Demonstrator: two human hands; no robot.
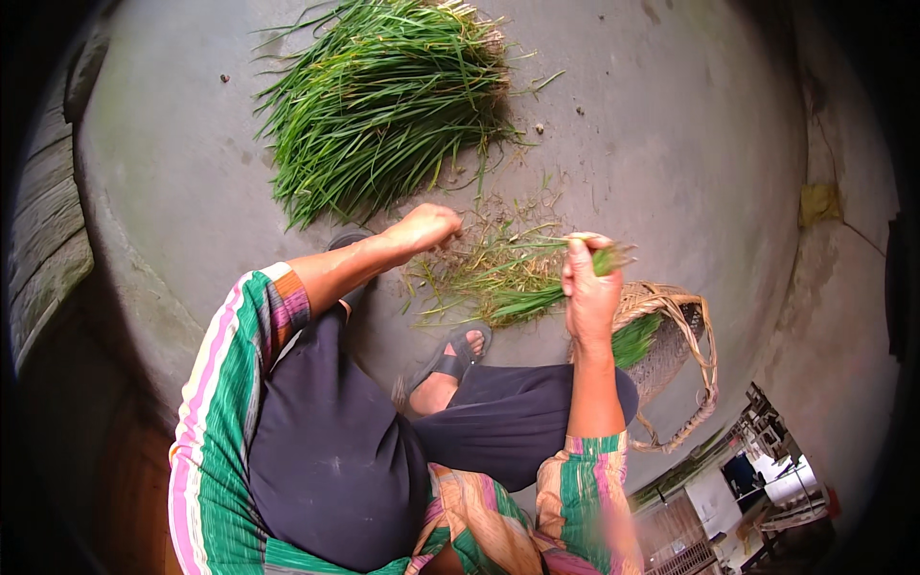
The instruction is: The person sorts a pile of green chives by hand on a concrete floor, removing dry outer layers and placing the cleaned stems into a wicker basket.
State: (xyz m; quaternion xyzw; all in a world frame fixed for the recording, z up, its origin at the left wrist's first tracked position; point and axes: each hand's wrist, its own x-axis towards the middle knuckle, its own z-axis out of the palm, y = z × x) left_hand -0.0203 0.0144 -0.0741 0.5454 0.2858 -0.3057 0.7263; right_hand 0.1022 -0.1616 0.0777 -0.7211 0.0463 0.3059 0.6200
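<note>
My right hand [591,292] is closed round a small bunch of chives [532,303], whose green leaves trail to the left and whose root ends poke out on the right. To the left, my left hand [426,230] is held over the scraps with its fingers curled in; whatever they may hold is hidden. Between and beneath the hands lies a litter of yellowed leaves and trimmings [479,273] on the floor. A large heap of chives [383,105] rests farther off, its leaves toward the left and its root ends on the right.
A woven wicker basket [707,379] with a looped handle stands beside my right knee, with green chives [634,340] inside. My sandalled foot [450,369] is close to the scraps. Grey concrete floor [671,144] stretches around; furniture [757,479] stands at the lower right.
</note>
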